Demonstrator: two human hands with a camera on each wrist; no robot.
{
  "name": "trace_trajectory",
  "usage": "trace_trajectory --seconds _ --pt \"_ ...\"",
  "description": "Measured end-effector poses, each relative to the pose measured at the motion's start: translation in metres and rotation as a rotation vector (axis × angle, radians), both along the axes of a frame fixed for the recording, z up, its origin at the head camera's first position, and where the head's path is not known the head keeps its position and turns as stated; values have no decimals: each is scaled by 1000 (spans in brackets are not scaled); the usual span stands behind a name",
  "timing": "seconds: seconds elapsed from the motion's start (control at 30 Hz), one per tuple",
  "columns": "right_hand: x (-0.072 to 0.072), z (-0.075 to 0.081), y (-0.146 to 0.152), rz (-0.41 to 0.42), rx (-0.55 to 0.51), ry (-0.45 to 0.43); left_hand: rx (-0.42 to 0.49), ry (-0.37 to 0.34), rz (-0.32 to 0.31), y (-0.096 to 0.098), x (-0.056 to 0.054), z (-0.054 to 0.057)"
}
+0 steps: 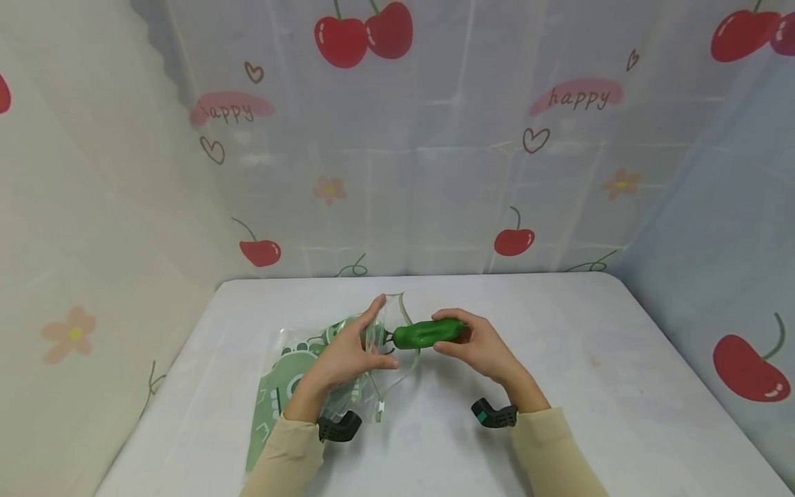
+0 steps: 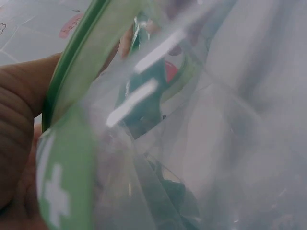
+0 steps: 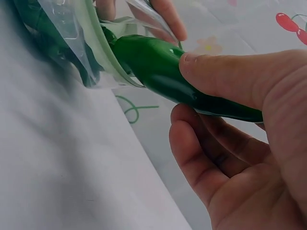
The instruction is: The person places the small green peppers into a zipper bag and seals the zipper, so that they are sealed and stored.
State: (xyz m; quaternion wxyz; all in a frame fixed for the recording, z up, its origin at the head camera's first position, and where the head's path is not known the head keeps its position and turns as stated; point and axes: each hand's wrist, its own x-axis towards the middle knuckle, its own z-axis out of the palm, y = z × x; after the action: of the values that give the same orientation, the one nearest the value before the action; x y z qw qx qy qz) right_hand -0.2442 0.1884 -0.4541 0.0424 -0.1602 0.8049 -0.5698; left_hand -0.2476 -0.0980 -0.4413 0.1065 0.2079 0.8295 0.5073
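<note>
A green pepper (image 1: 425,334) lies sideways above the table, its stem end toward the open mouth of a clear zip bag with a green print (image 1: 276,400). My right hand (image 1: 487,352) holds the pepper between thumb and fingers at its far end. In the right wrist view the pepper's stem end (image 3: 127,48) is at the bag's pale green rim (image 3: 101,43). My left hand (image 1: 344,355) grips round the bag near its mouth, thumb and fingers wide apart. Dark green shapes (image 3: 45,36) show through the plastic; what they are is blurred.
The bag lies over the left part of a white table (image 1: 596,386). A small white slider (image 1: 380,407) hangs at the bag's rim. Behind the table stands a pale curtain (image 1: 435,172) with cherries. Each wrist wears a dark band (image 1: 495,414).
</note>
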Motion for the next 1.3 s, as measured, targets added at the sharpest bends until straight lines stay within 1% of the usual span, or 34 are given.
trace_trajectory --seconds 0.13,0.33,0.6,0.73,0.97,1.1,1.3 --pt "1 -4 -4 -17 12 -16 0 -8 -4 0 1 -1" --pt "0 -4 -9 -71 32 -14 1 7 -7 1 0 -2" --pt "-1 -7 -16 -94 -3 -26 1 -1 -4 -1 -1 -2" --pt "0 -8 -20 -104 5 -38 1 -9 -9 -1 -1 -2" --pt "2 -6 -24 -85 21 -2 -4 0 -1 0 -1 -2" --pt "3 -6 -25 -74 22 -3 -2 -6 -2 0 0 -1" --pt "5 -5 -26 -25 24 15 -4 1 -3 -1 -1 -2"
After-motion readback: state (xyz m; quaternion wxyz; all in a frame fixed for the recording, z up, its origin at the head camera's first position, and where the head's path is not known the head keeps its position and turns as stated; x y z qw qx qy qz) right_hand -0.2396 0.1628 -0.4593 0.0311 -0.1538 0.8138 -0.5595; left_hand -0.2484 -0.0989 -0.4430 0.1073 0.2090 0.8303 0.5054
